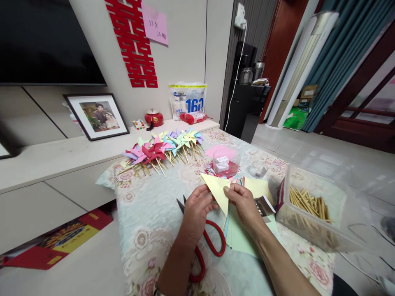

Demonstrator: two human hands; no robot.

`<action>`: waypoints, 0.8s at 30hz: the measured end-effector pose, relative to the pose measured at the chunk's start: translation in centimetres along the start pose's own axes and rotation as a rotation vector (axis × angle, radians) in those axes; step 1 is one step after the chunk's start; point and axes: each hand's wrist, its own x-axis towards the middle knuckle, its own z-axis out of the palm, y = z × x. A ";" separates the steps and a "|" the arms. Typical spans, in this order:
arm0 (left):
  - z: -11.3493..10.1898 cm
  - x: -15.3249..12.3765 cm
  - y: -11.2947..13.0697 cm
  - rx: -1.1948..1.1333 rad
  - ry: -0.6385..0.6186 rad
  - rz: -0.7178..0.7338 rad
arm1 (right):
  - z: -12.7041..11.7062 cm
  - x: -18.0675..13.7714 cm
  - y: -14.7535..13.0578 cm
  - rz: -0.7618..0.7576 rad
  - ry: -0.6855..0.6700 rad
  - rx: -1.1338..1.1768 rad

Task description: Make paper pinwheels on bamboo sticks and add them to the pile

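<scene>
A pale yellow sheet of paper, folded to a triangle, is held up between my two hands above the table. My left hand grips its left edge, with the fingers partly behind it. On the right side, my right hand pinches the paper between thumb and fingers. Red-handled scissors lie under my left wrist, their dark blades pointing away to the left. Beneath my right arm rests a stack of light green paper. More yellow paper lies just behind my right hand, beside a small open box of metal pieces.
Several paper pinwheels on sticks lie at the table's far left. A clear round container stands beyond my hands. At right, a plastic bin holds many short sticks. The flowered tablecloth covers the table; a white cabinet runs behind.
</scene>
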 end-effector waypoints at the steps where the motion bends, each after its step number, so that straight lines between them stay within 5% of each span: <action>1: 0.0 0.1 -0.1 0.020 0.049 -0.005 | -0.1 0.0 0.1 -0.105 0.040 -0.088; 5: -0.1 0.1 -0.5 0.094 0.125 -0.025 | -0.3 -0.2 0.2 -0.389 0.150 -0.359; 10: 0.2 -0.1 -0.6 -0.009 -0.052 -0.010 | 0.1 -0.6 0.0 -0.633 0.156 -0.672; 19: 0.7 -0.1 0.4 -0.241 -0.017 -0.044 | 0.3 -1.2 -0.6 -0.723 -0.075 -0.767; 24: 0.3 -0.4 0.6 -0.186 -0.053 -0.048 | 0.5 -1.5 -1.1 -0.701 -0.119 -0.842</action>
